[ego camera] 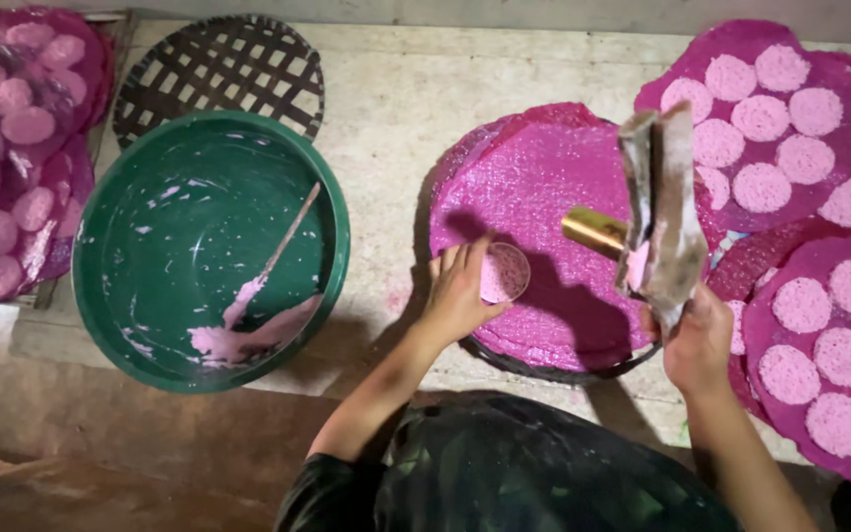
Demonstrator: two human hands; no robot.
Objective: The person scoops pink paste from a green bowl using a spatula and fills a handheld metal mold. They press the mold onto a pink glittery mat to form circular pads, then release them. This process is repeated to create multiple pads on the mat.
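batter work was in hand: the left hand (457, 296) pinched a small round cup (503, 273) of pink batter, its mouth facing up, on the near left part of the pink cloth (544, 187) stretched over a round tray. the right hand (698, 340) was closed around the lower end of a batter-caked tool (657, 212) with a brass spout; its long axis ran near to far, spout pointing left toward the cup. judging by this, filling or portioning was the step, and the next move would call for steady aim. a green basin (337, 236) with a stick (273, 261) sat left; pink discs (760, 118) lay right.
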